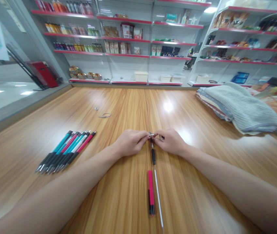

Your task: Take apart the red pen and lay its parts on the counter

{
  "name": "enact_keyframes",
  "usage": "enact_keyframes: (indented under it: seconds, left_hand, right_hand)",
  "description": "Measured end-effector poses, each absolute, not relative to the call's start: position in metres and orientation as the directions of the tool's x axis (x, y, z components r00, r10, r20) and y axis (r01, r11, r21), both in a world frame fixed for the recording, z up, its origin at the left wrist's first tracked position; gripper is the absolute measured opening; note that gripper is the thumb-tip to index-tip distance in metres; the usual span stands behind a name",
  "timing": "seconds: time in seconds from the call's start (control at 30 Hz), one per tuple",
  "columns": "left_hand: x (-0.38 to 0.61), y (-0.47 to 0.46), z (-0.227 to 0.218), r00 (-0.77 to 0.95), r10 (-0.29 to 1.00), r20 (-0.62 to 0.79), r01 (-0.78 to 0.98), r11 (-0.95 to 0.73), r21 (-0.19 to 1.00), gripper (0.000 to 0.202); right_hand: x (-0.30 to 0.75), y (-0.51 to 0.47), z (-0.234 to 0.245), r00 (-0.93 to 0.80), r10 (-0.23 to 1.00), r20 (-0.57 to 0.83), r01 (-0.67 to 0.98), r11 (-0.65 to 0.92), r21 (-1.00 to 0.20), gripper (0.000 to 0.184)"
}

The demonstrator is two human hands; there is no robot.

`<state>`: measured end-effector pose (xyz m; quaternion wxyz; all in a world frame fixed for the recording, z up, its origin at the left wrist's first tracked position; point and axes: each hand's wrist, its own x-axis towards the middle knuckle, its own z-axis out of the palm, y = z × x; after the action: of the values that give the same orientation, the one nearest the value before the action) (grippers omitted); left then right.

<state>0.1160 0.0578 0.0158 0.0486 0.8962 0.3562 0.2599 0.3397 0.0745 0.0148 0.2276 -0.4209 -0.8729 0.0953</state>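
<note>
My left hand (130,142) and my right hand (169,141) meet at the middle of the wooden table (118,107), both pinched on a small silver pen part (151,134). A black pen piece (153,156) lies just below my fingers. Nearer to me lie a pink pen barrel (150,191) and a thin white refill (158,195) side by side. A row of several assembled teal and pink pens (66,151) rests to the left of my left arm.
A small metal spring (104,115) and a tiny metal bit (96,108) lie further back on the left. Folded cloths (241,107) are stacked at the right edge. Shop shelves (128,39) with goods line the back wall.
</note>
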Motion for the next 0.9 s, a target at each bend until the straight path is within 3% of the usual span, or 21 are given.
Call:
enact_keyframes:
  seconds: [0.23, 0.57, 0.67, 0.9]
  left_hand:
    - [0.1162, 0.0576, 0.0163, 0.605, 0.669, 0.431, 0.622, -0.736, 0.269, 0.024]
    - [0.1166, 0.0563, 0.0190, 0.570, 0.666, 0.481, 0.609, -0.736, 0.297, 0.023]
    - [0.1167, 0.0559, 0.0205, 0.566, 0.677, 0.470, 0.612, -0.727, 0.311, 0.023]
    - [0.1163, 0.0565, 0.0183, 0.616, 0.667, 0.419, 0.578, -0.744, 0.335, 0.022]
  right_hand:
    - [0.3388, 0.0733, 0.0169, -0.523, 0.788, 0.324, 0.657, 0.615, -0.435, 0.018]
    - [0.3468, 0.0719, 0.0209, -0.392, 0.859, 0.330, 0.382, 0.478, -0.791, 0.030]
    - [0.3442, 0.0730, 0.0197, -0.366, 0.873, 0.322, 0.416, 0.463, -0.783, 0.029]
    - [0.3402, 0.0718, 0.0205, -0.463, 0.818, 0.343, 0.548, 0.568, -0.614, 0.022]
